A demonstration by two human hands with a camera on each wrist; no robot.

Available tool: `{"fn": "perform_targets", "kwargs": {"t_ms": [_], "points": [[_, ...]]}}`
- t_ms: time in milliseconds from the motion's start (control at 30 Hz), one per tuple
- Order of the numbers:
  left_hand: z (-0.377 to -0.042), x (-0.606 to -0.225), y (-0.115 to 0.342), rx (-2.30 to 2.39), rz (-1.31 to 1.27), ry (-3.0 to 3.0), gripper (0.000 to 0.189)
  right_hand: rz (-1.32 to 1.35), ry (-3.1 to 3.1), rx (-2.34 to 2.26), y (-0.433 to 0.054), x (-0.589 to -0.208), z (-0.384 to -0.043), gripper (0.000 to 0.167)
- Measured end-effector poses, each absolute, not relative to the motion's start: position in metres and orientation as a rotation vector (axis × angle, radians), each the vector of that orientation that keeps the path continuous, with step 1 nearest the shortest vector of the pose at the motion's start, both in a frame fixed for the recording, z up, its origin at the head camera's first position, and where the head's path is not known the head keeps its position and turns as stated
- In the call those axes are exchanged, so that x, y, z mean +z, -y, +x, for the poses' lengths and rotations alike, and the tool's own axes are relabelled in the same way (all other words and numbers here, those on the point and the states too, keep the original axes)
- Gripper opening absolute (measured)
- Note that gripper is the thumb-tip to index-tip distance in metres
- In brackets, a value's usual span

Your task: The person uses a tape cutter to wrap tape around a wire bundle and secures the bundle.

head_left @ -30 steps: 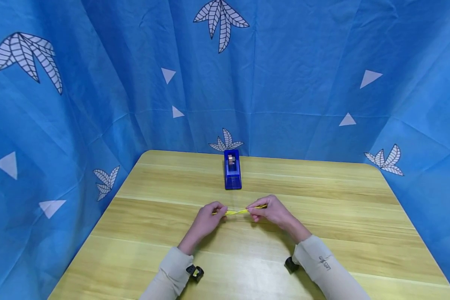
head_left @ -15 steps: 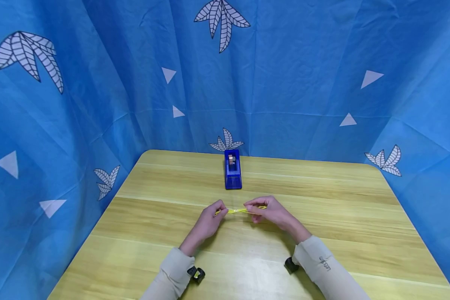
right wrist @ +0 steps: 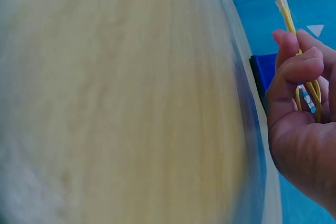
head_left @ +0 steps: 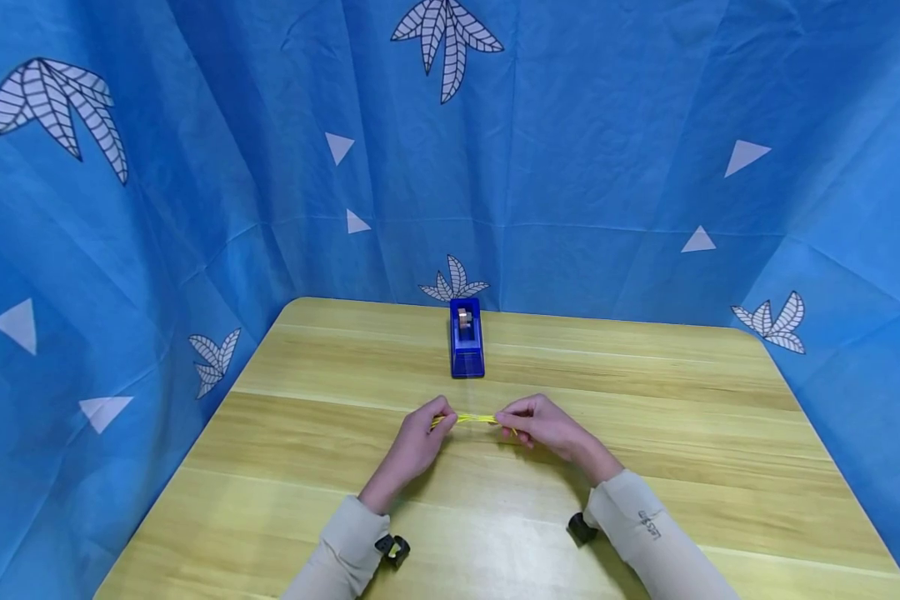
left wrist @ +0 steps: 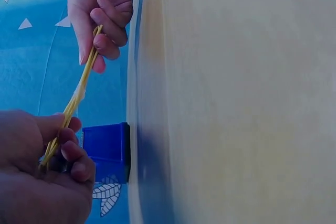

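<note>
A bundle of thin yellow looped bands [head_left: 477, 418] is stretched between both hands over the table. A whitish, clear piece like tape [left wrist: 80, 92] sits around its middle in the left wrist view. My left hand [head_left: 422, 433] pinches the left end between thumb and fingers. My right hand [head_left: 543, 423] pinches the other end. In the right wrist view, loops of the yellow bands [right wrist: 316, 95] hang within the curled fingers of that hand. Just beyond the hands stands a blue tape dispenser [head_left: 467, 354] with a small roll in it.
The wooden table [head_left: 285, 467] reaches forward to a blue curtain [head_left: 592, 150] printed with leaves and triangles. A black wrist mount [head_left: 393, 550] shows at the left sleeve, another black mount [head_left: 581, 529] at the right one.
The right end of the yellow bands stuck out rightward above the thumb; now it points down below the right fingers. Right fingers have shifted their pinch; the left hand is nearly still.
</note>
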State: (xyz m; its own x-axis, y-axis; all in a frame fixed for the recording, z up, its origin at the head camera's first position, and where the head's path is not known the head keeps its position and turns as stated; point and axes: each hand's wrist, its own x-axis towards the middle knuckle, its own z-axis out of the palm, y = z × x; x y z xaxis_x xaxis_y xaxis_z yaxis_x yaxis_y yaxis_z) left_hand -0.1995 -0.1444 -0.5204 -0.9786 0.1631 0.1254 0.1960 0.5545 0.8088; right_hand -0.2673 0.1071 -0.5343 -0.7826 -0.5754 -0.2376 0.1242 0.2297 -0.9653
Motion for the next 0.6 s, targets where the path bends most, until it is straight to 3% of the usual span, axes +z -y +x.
{"fn": "perform_targets", "kwargs": {"t_ms": [200, 600], "points": [[-0.1990, -0.5215, 0.1447, -1.551, -0.257, 2.713, 0.016, -0.382, -1.998, -1.615, -0.1056, -0.5342, -0.2679, 0.029], [-0.2015, -0.5253, 0.1408, -1.933, -0.032, 2.675, 0.036, -0.362, -2.093, -1.612, -0.1037, -0.5321, -0.2668, 0.026]]}}
